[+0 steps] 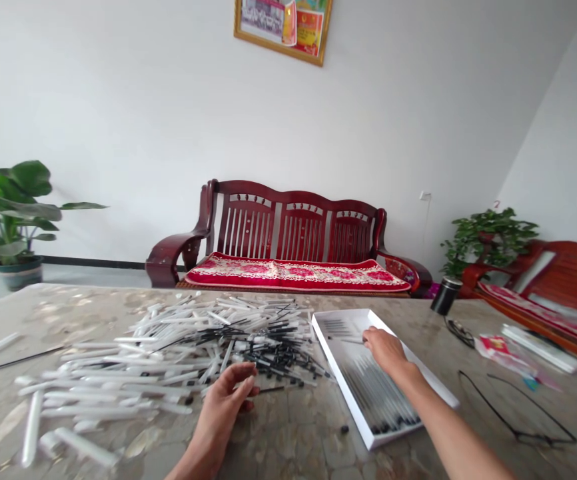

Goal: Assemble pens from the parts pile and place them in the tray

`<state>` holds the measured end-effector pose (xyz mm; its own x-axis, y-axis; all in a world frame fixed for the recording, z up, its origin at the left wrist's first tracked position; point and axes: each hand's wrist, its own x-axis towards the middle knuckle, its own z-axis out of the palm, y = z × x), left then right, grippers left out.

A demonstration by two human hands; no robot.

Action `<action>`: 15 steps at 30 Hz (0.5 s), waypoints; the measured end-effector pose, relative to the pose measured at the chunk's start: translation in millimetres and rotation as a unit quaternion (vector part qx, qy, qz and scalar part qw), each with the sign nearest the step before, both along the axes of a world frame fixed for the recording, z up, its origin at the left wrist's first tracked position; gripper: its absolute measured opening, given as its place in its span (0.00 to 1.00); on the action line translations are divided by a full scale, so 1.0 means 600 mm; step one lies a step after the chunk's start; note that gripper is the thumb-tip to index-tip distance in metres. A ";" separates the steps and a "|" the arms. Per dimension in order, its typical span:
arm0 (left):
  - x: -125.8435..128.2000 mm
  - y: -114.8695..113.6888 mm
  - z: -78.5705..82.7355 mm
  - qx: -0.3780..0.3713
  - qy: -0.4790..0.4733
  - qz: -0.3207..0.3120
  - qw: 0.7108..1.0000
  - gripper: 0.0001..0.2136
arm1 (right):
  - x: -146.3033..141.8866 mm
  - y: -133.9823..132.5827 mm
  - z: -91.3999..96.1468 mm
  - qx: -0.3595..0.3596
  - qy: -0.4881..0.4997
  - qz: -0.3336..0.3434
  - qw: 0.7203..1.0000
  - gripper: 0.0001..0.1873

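My left hand [226, 393] is low over the table, its fingers curled in towards the thumb. A thin dark stick [272, 389] shows just beyond its fingertips; whether it is gripped or lies on the table is unclear. My right hand [386, 348] reaches into a shallow white box [341, 383], fingertips pressed together, and hides what they hold. Thin clear tubes with dark ends [378, 393] lie side by side in the box. Left of it spreads a heap of white pen-like tubes [113, 380], mixed with black-tipped thin sticks [273, 347].
A small black cap [345, 430] lies before the box. To the right are eyeglasses [518, 437], a plastic packet [506, 353], a long white bundle [543, 348], and a black cylinder [447, 296] with a cable. Behind the stone-patterned table [83, 303] stands a wooden bench [293, 233].
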<state>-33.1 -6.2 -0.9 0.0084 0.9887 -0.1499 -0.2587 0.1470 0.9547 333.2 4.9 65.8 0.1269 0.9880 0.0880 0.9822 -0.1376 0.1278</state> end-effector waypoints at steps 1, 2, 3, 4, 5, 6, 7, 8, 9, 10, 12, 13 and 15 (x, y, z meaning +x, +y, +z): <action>0.000 0.000 -0.001 0.001 -0.001 0.001 1.000 0.27 | 0.004 0.004 -0.006 -0.006 -0.005 0.002 1.000 0.11; 0.000 0.000 -0.001 0.003 -0.002 0.004 1.000 0.26 | 0.005 0.010 -0.011 -0.010 -0.010 0.004 1.000 0.11; -0.001 0.000 -0.002 0.004 -0.002 0.008 1.000 0.26 | 0.004 0.016 -0.016 -0.013 -0.013 0.006 1.000 0.11; -0.001 0.000 -0.002 0.004 -0.001 0.010 1.000 0.25 | 0.002 0.024 -0.021 -0.015 -0.015 0.008 1.000 0.11; -0.002 -0.001 -0.002 0.003 0.002 0.011 1.000 0.25 | 0.000 0.031 -0.024 -0.015 -0.017 0.011 1.000 0.11; -0.002 -0.001 -0.002 0.002 0.004 0.012 1.000 0.24 | -0.003 0.038 -0.028 -0.015 -0.018 0.014 1.000 0.11; -0.002 -0.002 -0.002 0.002 0.006 0.013 1.000 0.24 | -0.005 0.045 -0.031 -0.014 -0.019 0.017 1.000 0.11; -0.002 -0.002 -0.001 0.003 0.008 0.015 1.000 0.24 | -0.006 0.051 -0.035 -0.012 -0.019 0.019 1.000 0.11; -0.002 -0.003 0.000 0.003 0.009 0.018 1.000 0.23 | -0.007 0.056 -0.038 -0.011 -0.019 0.020 1.000 0.11; -0.002 -0.004 0.001 0.004 0.010 0.021 1.000 0.23 | -0.007 0.060 -0.042 -0.010 -0.019 0.021 1.000 0.10; -0.002 -0.004 0.003 0.006 0.012 0.028 1.000 0.22 | -0.005 0.065 -0.047 -0.008 -0.017 0.020 1.000 0.09; -0.002 -0.004 0.003 0.005 0.013 0.026 1.000 0.21 | -0.003 0.066 -0.049 -0.006 -0.016 0.020 1.000 0.08; -0.001 -0.001 0.001 0.007 0.017 0.019 1.000 0.21 | -0.001 0.067 -0.051 -0.004 -0.015 0.020 1.000 0.07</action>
<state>-33.7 -6.8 -0.1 -0.0344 0.9901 -0.1357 -0.2315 0.1242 0.9649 332.7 45.1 35.5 0.0850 0.9929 0.0831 0.9826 -0.0974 0.1580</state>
